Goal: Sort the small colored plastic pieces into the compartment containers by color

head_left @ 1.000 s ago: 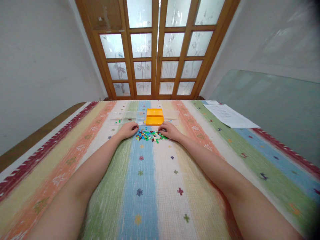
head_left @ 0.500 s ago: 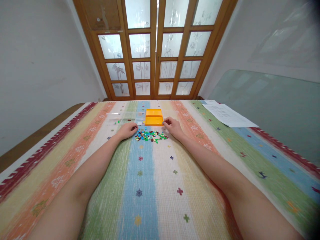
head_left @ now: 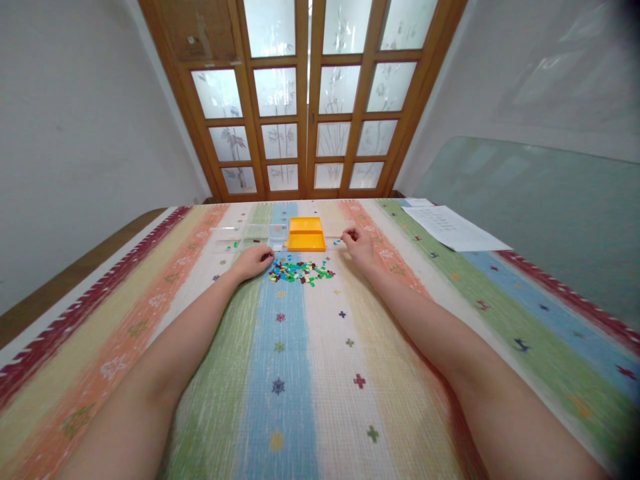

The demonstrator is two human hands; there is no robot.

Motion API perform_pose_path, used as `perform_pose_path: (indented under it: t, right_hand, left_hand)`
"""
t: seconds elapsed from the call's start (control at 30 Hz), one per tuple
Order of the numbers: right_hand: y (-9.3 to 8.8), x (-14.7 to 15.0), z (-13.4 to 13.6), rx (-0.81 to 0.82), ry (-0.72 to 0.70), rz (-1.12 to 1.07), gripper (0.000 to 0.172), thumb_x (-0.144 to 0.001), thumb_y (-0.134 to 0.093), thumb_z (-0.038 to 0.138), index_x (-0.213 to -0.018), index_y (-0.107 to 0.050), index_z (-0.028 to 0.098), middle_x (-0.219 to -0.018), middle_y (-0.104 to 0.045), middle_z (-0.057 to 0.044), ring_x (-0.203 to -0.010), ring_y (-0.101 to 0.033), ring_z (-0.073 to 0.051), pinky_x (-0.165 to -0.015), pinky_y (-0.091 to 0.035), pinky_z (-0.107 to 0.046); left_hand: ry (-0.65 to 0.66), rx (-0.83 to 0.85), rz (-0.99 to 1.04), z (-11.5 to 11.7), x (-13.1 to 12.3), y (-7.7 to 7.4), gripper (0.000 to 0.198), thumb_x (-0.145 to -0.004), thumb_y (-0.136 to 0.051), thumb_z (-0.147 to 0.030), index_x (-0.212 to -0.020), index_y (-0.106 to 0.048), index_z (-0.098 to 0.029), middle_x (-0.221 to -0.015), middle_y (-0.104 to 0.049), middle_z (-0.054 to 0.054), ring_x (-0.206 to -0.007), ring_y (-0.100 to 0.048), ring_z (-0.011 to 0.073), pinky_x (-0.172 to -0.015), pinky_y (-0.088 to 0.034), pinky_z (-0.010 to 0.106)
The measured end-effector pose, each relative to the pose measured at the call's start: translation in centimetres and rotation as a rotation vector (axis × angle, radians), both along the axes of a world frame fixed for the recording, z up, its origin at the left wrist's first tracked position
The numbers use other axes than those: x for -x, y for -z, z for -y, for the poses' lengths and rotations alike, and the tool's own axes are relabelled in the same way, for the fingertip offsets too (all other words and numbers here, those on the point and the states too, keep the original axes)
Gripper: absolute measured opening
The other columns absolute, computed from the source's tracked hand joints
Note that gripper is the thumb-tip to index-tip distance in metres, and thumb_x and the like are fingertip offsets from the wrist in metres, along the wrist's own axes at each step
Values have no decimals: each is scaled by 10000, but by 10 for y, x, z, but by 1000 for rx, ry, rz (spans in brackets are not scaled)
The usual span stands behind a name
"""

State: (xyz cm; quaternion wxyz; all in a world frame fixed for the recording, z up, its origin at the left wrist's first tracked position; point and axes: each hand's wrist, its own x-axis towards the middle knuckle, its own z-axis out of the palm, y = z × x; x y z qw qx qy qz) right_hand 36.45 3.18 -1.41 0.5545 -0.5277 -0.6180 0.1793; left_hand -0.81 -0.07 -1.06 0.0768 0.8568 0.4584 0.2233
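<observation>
A loose pile of small coloured building bricks lies on the striped cloth. My left hand rests at the pile's left edge, its fingers curled together; whether something small is between them is hidden. To the right of the yellow open box, my right hand is raised slightly with thumb and fingers pinched. What the pinch holds, if anything, is too small to make out. A few blue bricks lie just left of its fingertips, on what looks like a clear tray.
Left of the yellow box is a clear plastic tray with a few green bricks and a brown brick. White paper sheets lie at the table's right side. Wooden glazed doors stand beyond the far edge.
My right hand has moved right, away from the yellow box's front corner, and blue bricks now show beside its fingertips. My left hand stays by the pile. The view has shifted slightly.
</observation>
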Motion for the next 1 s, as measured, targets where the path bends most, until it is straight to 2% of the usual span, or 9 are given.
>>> perform_pose_path:
  t: [0.1, 0.3, 0.43, 0.57, 0.67, 0.8, 1.0]
  right_hand:
    - [-1, 0, 4, 39, -119, 108, 202, -860, -578, 375, -899, -676, 203, -836, -701, -44, -757, -601, -196, -701, -449, -306]
    - [-10, 3, 19, 123, -604, 463, 164, -857, -606, 312, -891, -735, 215, -857, -731, -24, -764, -617, -184, -729, -457, -289]
    - [-14, 3, 22, 152, -698, 570, 164, -813, -612, 238, -902, -744, 202, -817, -714, -24, -730, -604, -174, -699, -446, -277]
    - [-9, 5, 20, 77, -680, 633, 151, -827, -611, 223, -889, -747, 199, -835, -716, -37, -755, -609, -180, -717, -442, -283]
    - [-2, 7, 18, 33, -615, 596, 154, -860, -597, 239, -896, -743, 203, -851, -728, -37, -773, -625, -185, -733, -446, -291]
    - [6, 6, 13, -6, -413, 433, 176, -890, -582, 283, -952, -727, 206, -858, -736, -29, -748, -629, -183, -707, -448, -295]
    - [5, -4, 2, -73, -116, 244, 199, -883, -558, 307, -974, -703, 204, -903, -732, -60, -807, -644, -215, -768, -498, -346]
  left_hand:
    - [-4, -1, -5, 0, 0, 0, 237, -934, -528, -320, -933, -733, -203, -905, -722, 56, -812, -617, 212, -739, -447, 323]
    - [-5, 4, -17, 1, -1, -2, 252, -940, -521, -325, -945, -740, -201, -921, -729, 59, -818, -620, 214, -752, -459, 328]
    - [-8, 6, -15, 2, 0, -2, 253, -941, -519, -323, -952, -740, -200, -918, -727, 57, -818, -620, 212, -752, -459, 325]
    - [-7, 7, -16, 2, -1, -3, 251, -942, -520, -321, -956, -738, -198, -920, -728, 58, -817, -619, 212, -744, -455, 323]
    - [-9, 5, -14, 2, -1, -3, 245, -943, -520, -323, -945, -733, -202, -932, -730, 58, -819, -619, 212, -739, -449, 323]
    - [-17, 10, -14, 1, 0, -2, 233, -940, -524, -325, -930, -725, -207, -929, -729, 56, -819, -618, 212, -734, -447, 320]
    - [-12, -1, -16, 0, 1, 1, 242, -946, -518, -326, -946, -728, -205, -908, -721, 53, -811, -616, 211, -744, -449, 326]
